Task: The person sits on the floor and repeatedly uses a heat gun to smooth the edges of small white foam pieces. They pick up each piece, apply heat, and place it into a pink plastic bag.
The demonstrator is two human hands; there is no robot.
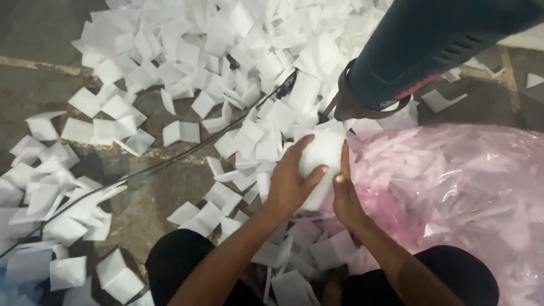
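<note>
Head view: white foam piece pinched between both hands' fingers.

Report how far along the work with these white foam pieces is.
Done: the pink plastic bag already holds many pieces. In hand: left hand and right hand grip one white foam piece under the dark heat tool. Left: a big pile of loose pieces covers the floor.

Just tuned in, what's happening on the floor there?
A person, seen from above, holds a white foam pouch between the left hand and right hand. Just above it hangs a dark heat tool with a cord. White pouches litter the floor; a pink plastic bag lies on the right.
</note>
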